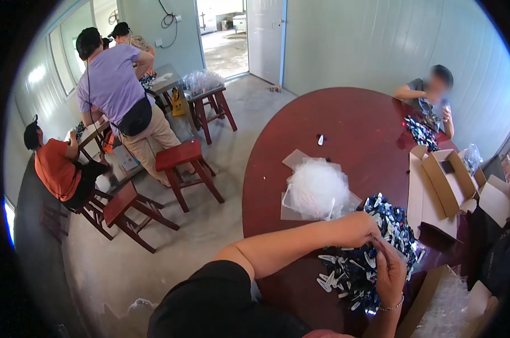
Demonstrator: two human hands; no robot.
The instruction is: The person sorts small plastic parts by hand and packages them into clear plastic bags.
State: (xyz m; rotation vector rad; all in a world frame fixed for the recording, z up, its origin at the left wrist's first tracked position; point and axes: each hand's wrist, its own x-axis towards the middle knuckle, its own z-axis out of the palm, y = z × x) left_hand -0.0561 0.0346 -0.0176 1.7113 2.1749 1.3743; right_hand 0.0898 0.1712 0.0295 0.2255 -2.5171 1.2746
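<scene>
My left hand [359, 228] reaches across from the lower left, its fingers pinched together. Close in front of it, my right hand [390, 276], with a bracelet at the wrist, is also closed, thumb against fingers. The two hands meet over a pile of snap hair clips [345, 270], dark blue, black and white. What they hold between them is thin and partly hidden by the fingers; I cannot make it out. Beyond my left forearm lies a stack of clear plastic bags [317, 188].
Open cardboard boxes [449, 180] stand at the table's right. A box of clear packaging [446, 304] is at lower right. Across the round red table [322, 121], a person [429, 93] handles another clip pile [421, 134]. Several people and red stools [179, 155] are at left.
</scene>
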